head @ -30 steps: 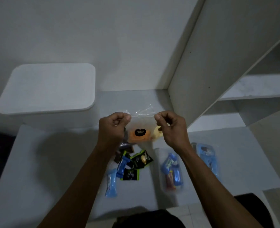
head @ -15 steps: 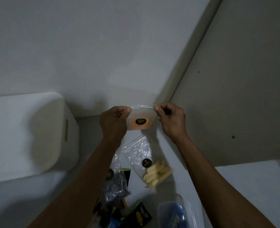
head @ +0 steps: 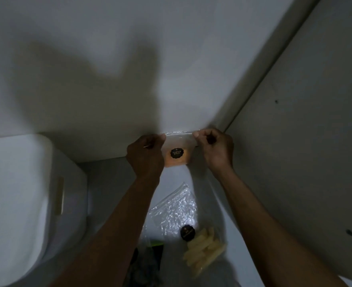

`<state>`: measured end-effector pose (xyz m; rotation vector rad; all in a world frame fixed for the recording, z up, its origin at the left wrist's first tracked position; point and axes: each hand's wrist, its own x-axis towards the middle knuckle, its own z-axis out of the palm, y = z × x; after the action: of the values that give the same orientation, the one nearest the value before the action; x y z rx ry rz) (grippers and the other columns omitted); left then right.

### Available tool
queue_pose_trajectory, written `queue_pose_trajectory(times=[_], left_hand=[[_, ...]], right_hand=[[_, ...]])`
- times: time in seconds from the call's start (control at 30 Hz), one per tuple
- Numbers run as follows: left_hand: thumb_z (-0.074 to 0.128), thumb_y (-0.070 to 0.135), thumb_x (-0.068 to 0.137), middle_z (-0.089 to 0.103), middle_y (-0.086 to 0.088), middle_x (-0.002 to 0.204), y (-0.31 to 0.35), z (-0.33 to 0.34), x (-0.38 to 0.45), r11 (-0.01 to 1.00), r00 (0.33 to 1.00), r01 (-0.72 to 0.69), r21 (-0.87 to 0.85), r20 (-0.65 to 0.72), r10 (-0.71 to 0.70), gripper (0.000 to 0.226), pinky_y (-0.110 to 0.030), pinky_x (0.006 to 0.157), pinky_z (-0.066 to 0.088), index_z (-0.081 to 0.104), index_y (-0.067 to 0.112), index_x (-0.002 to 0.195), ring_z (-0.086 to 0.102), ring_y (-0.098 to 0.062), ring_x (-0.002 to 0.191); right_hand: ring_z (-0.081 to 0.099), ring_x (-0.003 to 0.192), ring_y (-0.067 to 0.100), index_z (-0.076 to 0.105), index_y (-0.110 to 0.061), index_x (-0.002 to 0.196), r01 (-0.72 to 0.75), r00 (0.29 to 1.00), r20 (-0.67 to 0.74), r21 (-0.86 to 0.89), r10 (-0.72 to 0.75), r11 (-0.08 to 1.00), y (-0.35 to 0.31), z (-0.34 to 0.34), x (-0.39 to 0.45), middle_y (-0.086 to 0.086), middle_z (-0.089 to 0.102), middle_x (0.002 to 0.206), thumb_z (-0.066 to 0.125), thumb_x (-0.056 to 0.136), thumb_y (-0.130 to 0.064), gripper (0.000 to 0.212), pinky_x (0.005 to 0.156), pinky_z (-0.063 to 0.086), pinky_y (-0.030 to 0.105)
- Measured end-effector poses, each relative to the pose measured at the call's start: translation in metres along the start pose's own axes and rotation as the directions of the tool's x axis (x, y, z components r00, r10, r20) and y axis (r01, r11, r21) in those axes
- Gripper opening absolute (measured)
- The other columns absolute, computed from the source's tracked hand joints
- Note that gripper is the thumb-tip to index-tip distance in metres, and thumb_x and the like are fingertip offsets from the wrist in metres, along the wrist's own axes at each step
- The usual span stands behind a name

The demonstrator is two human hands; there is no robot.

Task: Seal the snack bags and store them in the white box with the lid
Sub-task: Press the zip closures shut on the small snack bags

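Up in the air by the wall, the left hand [head: 145, 155] & right hand [head: 216, 149] pinch the top corners of the orange snack bag [head: 177, 156], lifted higher than 1 sec ago. Its top looks pulled flat, prob. sealing. White box [head: 15, 193] sits left, lid on.

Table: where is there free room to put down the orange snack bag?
Free: the table strip between the white box and the left forearm, back to the wall. Crowded: between the forearms, where the clear bag of pale sticks lies, and the dark wrappers near the bottom edge.
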<state>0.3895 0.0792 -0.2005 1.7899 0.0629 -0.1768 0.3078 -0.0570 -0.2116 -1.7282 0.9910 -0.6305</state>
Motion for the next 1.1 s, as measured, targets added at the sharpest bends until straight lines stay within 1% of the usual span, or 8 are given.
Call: queue_pose_trajectory(times=[0.17,0.33,0.63,0.77,0.83,0.93,1.03,1.1], left_hand=[[0.085,0.022,0.074,0.066,0.010,0.067,-0.001,0.000,0.003,1.000,0.999,0.013,0.022,-0.037,-0.012,0.015,-0.020,0.070,0.048,0.071,0.017,0.073,0.061,-0.001,0.063],[0.084,0.021,0.075,0.071,0.001,0.074,0.000,-0.028,-0.013,0.999,0.999,0.046,0.009,-0.018,-0.046,0.019,-0.021,0.071,0.052,0.075,0.007,0.084,0.063,-0.003,0.066],[0.081,0.028,0.080,0.067,0.008,0.066,0.011,-0.128,-0.085,0.999,0.998,0.018,0.028,0.063,-0.020,0.015,-0.014,0.064,0.049,0.069,0.024,0.072,0.058,0.005,0.058],[0.082,0.036,0.076,0.074,0.003,0.074,-0.001,-0.193,-0.125,0.995,0.994,0.008,0.100,0.109,-0.019,0.013,-0.033,0.074,0.058,0.075,0.025,0.078,0.068,-0.009,0.070],[0.082,0.034,0.076,0.075,0.001,0.076,-0.016,-0.229,-0.147,0.991,0.996,0.020,0.129,0.079,-0.030,0.015,-0.037,0.076,0.059,0.076,0.022,0.082,0.069,-0.012,0.071],[0.081,0.028,0.079,0.073,0.001,0.076,-0.042,-0.280,-0.180,0.976,0.997,0.077,0.203,-0.008,-0.077,0.013,-0.038,0.079,0.058,0.074,0.019,0.085,0.068,-0.013,0.073],[0.079,0.031,0.081,0.071,0.001,0.086,-0.074,-0.319,-0.205,0.931,0.986,0.165,0.325,-0.072,-0.150,0.025,-0.034,0.083,0.055,0.073,0.014,0.099,0.069,-0.018,0.086],[0.077,0.033,0.083,0.069,-0.003,0.103,-0.098,-0.335,-0.218,0.891,0.977,0.208,0.403,-0.048,-0.207,0.038,-0.035,0.090,0.052,0.069,0.013,0.113,0.066,-0.022,0.099]], right_hand=[[0.060,0.065,0.006,0.072,-0.010,0.081,-0.021,0.999,-0.048,0.025,0.022,0.999,0.000,0.004,0.001,0.001,0.070,0.074,0.079,0.081,-0.022,0.014,0.064,0.049,0.015],[0.060,0.068,0.008,0.068,-0.023,0.076,-0.098,0.994,-0.042,0.060,0.101,0.993,0.003,-0.002,-0.023,-0.006,0.066,0.071,0.080,0.080,-0.025,0.013,0.076,0.056,0.034],[0.062,0.074,0.016,0.069,-0.027,0.081,-0.136,0.986,0.115,0.108,0.123,0.985,-0.024,-0.018,-0.152,0.007,0.069,0.080,0.076,0.084,-0.021,0.010,0.076,0.058,0.046],[0.067,0.075,0.024,0.071,-0.025,0.085,-0.142,0.967,0.222,0.072,0.123,0.987,-0.034,-0.022,-0.229,0.009,0.072,0.082,0.077,0.083,-0.021,0.008,0.073,0.057,0.037],[0.065,0.071,0.014,0.071,-0.023,0.085,-0.132,0.956,0.273,0.067,0.109,0.989,-0.033,-0.021,-0.266,0.004,0.071,0.078,0.076,0.084,-0.016,0.009,0.070,0.056,0.028],[0.058,0.064,-0.004,0.072,-0.017,0.086,-0.132,0.927,0.356,0.016,0.117,0.991,-0.022,-0.014,-0.317,-0.008,0.068,0.073,0.075,0.084,-0.010,0.008,0.066,0.050,0.014],[0.059,0.068,-0.001,0.071,-0.015,0.091,-0.162,0.888,0.426,-0.065,0.174,0.985,-0.003,-0.003,-0.360,-0.009,0.066,0.076,0.076,0.084,-0.014,0.008,0.071,0.050,0.015],[0.059,0.072,0.001,0.071,-0.012,0.097,-0.150,0.875,0.444,-0.137,0.196,0.979,0.007,0.004,-0.382,-0.007,0.066,0.082,0.074,0.086,-0.014,0.012,0.067,0.041,0.002]])
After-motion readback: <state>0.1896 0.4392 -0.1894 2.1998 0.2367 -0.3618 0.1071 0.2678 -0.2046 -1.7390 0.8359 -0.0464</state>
